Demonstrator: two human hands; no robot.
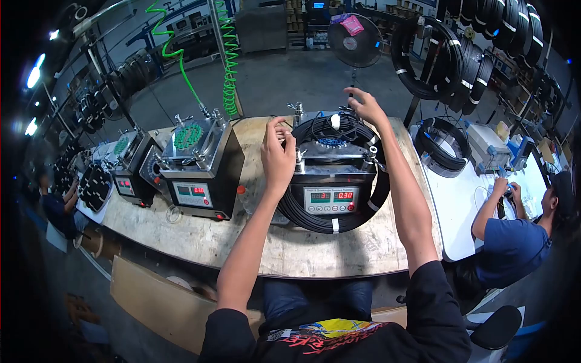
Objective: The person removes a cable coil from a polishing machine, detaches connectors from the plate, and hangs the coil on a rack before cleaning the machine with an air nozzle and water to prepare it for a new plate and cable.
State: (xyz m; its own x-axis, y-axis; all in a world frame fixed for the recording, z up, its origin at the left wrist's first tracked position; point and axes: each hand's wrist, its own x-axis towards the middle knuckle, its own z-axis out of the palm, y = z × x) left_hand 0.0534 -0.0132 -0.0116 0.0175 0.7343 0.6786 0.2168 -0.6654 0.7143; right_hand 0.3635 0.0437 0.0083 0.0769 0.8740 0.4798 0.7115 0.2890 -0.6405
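My left hand (278,154), fingers loosely bent and apart, is at the left side of a pressure polishing machine (330,169), beside its front-left clamp post (299,158). Nothing shows between those fingers. Above the machine's back right corner, my right hand (367,109) is raised with the index finger stretched out and nothing visible in it. A coil of black cable (334,225) loops around the machine, with more cable bundled on top and a white tag (335,121) on it. Blue connectors (331,143) sit in a ring on the machine's top plate. Red digits glow on the front panel (330,199).
Two similar polishing machines (192,169) with green connectors stand to the left on the wooden bench (254,242). A red-capped bottle (241,190) is near my left forearm. At the right, a person (514,242) works at a white table (460,224) holding a cable coil (443,145).
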